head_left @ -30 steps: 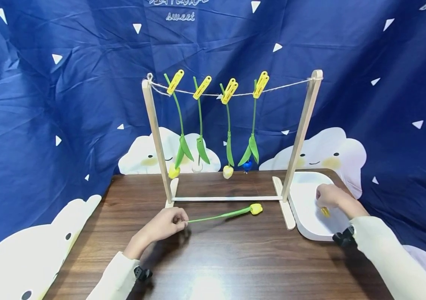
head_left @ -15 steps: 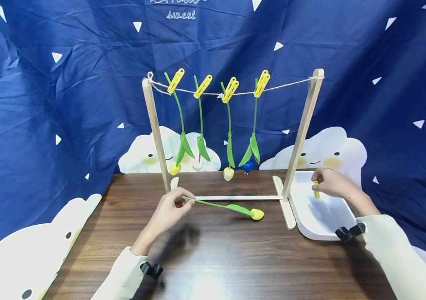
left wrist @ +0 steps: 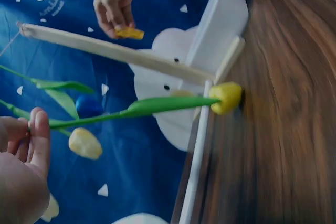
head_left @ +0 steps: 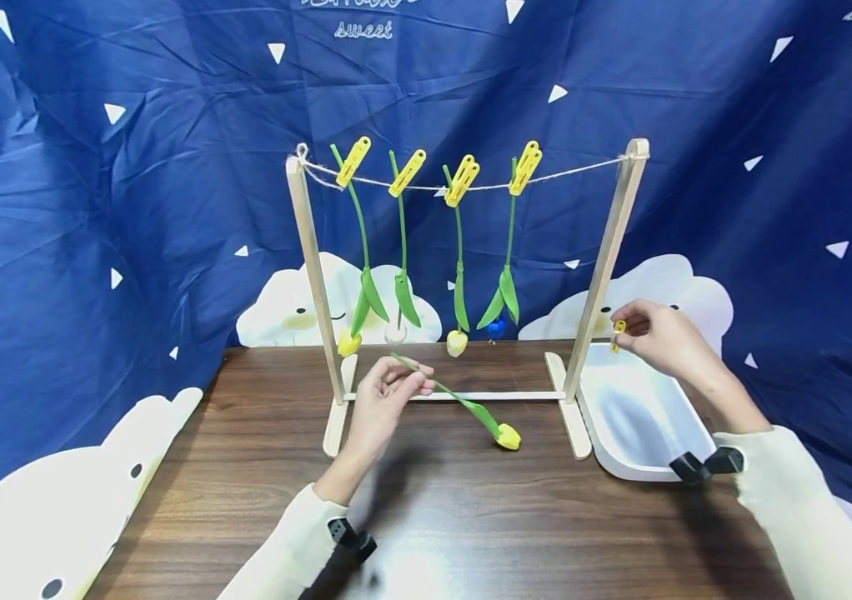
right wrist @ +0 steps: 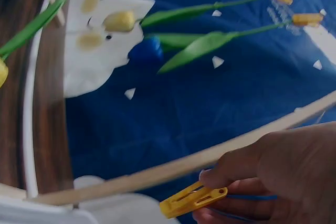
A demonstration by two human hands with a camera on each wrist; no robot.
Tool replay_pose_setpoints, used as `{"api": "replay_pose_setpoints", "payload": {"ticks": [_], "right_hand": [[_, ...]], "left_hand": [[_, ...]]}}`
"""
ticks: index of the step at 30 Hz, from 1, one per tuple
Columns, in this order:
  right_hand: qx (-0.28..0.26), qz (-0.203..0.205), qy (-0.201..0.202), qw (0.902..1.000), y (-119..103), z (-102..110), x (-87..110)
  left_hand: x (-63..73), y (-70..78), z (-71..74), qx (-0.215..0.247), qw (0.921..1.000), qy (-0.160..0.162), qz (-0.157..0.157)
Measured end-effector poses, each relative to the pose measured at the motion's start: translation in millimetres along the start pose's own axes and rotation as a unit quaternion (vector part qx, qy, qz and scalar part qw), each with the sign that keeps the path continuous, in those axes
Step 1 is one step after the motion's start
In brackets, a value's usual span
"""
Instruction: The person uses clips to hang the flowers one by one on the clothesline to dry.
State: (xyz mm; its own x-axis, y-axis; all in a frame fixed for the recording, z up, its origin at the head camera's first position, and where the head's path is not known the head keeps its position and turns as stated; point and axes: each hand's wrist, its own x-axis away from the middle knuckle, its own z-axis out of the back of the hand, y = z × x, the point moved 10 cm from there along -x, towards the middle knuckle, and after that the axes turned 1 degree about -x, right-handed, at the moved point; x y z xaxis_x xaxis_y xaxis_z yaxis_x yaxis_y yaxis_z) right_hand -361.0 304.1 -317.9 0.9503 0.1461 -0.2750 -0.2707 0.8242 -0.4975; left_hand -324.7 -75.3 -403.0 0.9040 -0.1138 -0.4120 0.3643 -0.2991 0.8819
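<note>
My left hand [head_left: 384, 402] pinches the stem of a yellow artificial tulip [head_left: 507, 437] near its cut end, and the bloom slants down to the right just over the table. In the left wrist view the tulip's green leaf [left wrist: 163, 105] lies along the stem. My right hand [head_left: 669, 337] holds a yellow clothespin [head_left: 618, 335] between thumb and fingers, raised above the back of the white tray. The right wrist view shows that clothespin [right wrist: 193, 200] in the fingertips, beside a wooden post. Several tulips hang upside down from a string, each under a yellow clothespin [head_left: 461, 181].
A wooden frame with a right post [head_left: 606, 267] and left post [head_left: 313, 275] carries the string [head_left: 576, 172]. Its low crossbar [head_left: 486, 397] runs just above the brown table [head_left: 516, 525]. The white tray [head_left: 639, 474] stands right of the frame, before a blue curtain [head_left: 171, 208].
My left hand has lifted the tulip by its stem and moved right and up, tilting it. My right hand has risen out of the tray with a clothespin.
</note>
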Motion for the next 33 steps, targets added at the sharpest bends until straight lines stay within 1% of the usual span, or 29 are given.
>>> {"api": "replay_pose_setpoints", "payload": {"ticks": [2,4,6,9,12,16,21,24,29,31,33], "right_hand": [[-0.009,0.008,0.021,0.9997,-10,6,2.0],[-0.023,0.016,0.041,0.9988,-20,13,4.1],[-0.038,0.023,0.057,0.9974,-29,18,6.1],[-0.062,0.031,0.08,0.9944,-41,26,8.5],[-0.086,0.036,0.098,0.9908,-51,31,9.5],[-0.112,0.039,0.114,0.9863,-64,37,9.7],[-0.134,0.042,0.135,0.9808,-78,44,9.7],[-0.154,0.053,0.159,0.9738,-88,50,9.9],[-0.203,0.086,0.198,0.955,-103,60,8.2],[-0.215,0.087,0.204,0.951,-105,62,6.7],[-0.217,0.084,0.208,0.9501,-108,65,5.5]], "left_hand": [[-3.1,-0.3,-4.7,0.002,0.9999,0.014,-0.003],[-6.0,-0.1,-10.6,-0.004,0.9998,0.017,-0.003],[-8.6,0.6,-17.3,-0.011,0.9998,0.014,-0.002],[-12.5,1.7,-28.3,-0.013,0.9999,-0.001,-0.004],[-16.8,4.2,-38.5,-0.013,0.9998,-0.009,-0.011],[-23.3,9.4,-50.2,-0.019,0.9996,-0.007,-0.02],[-32.7,16.8,-66.2,-0.02,0.9996,-0.008,-0.017],[-38.2,24.1,-78.3,-0.015,0.9995,-0.018,-0.023],[-47.8,40.5,-100.8,-0.011,0.9983,-0.036,-0.044],[-52.0,46.0,-109.5,-0.014,0.9978,-0.042,-0.05],[-56.0,51.1,-117.7,-0.02,0.9969,-0.05,-0.057]]}}
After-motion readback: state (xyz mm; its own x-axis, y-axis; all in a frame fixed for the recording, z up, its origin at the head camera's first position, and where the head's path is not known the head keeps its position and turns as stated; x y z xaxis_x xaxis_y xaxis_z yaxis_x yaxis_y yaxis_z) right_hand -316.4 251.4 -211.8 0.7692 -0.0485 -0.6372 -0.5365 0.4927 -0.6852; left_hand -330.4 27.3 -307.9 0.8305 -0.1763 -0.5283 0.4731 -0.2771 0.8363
